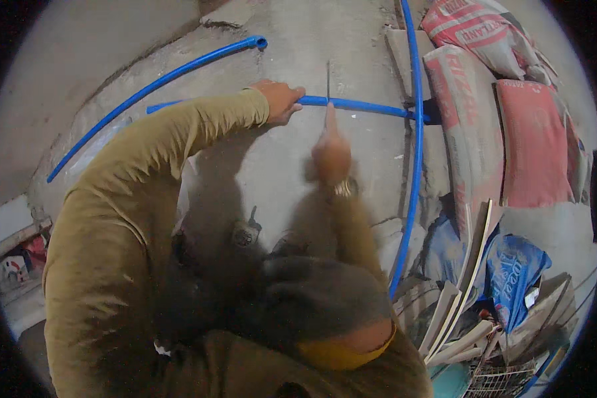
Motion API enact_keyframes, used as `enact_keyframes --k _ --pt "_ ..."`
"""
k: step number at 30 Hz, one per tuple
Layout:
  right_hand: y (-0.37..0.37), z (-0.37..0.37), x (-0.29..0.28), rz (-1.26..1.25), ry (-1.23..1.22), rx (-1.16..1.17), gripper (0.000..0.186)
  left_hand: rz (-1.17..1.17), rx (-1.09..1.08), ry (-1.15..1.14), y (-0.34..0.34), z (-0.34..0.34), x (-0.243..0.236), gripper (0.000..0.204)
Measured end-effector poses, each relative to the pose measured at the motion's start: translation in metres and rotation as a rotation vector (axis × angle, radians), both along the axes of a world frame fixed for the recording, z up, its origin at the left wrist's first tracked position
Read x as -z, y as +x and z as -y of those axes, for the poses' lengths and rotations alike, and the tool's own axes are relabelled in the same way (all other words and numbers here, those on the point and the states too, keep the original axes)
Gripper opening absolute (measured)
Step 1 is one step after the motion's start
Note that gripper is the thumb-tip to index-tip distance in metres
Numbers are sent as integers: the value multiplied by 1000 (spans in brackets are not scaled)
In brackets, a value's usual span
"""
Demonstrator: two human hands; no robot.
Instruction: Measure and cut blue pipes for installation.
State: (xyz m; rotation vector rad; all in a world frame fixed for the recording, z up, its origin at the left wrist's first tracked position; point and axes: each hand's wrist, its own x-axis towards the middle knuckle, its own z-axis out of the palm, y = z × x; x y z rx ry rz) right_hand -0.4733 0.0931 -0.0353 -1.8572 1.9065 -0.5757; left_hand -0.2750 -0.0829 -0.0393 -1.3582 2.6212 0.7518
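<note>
A straight blue plastic pipe (368, 106) lies crosswise over the grey concrete. My left hand (282, 101) is closed around it, and the pipe's far left end shows beyond my sleeve. A thin dark saw blade (328, 76), seen nearly edge-on, crosses the pipe just right of my left hand. My right hand (331, 156), somewhat blurred, is closed on the saw below the pipe, with a finger stretched forward along it. The saw's handle is hidden in that hand. The pipe's right end meets a long upright blue pipe (416, 152).
A curved-looking blue pipe with a widened end (199, 63) lies at the upper left. Dusty cement bags (467, 119) and a red sack (534, 142) line the right. Wood strips (461, 292), a blue plastic bag (514, 272) and a wire basket (501, 379) crowd the lower right.
</note>
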Motion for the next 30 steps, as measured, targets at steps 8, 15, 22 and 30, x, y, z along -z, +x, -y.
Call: enact_keyframes --k 8,15,22,30 --pt "9 18 38 -6 -32 -98 56 -24 19 -15 -1 9 6 31" --pt "-3 5 -10 149 84 -65 70 18 -13 -54 3 2 2 30" --pt "9 -16 -67 149 325 -8 56 -4 -29 -73 19 -13 20 28" --pt "-14 -71 -211 58 422 -620 19 24 -24 -62 20 -3 19 32"
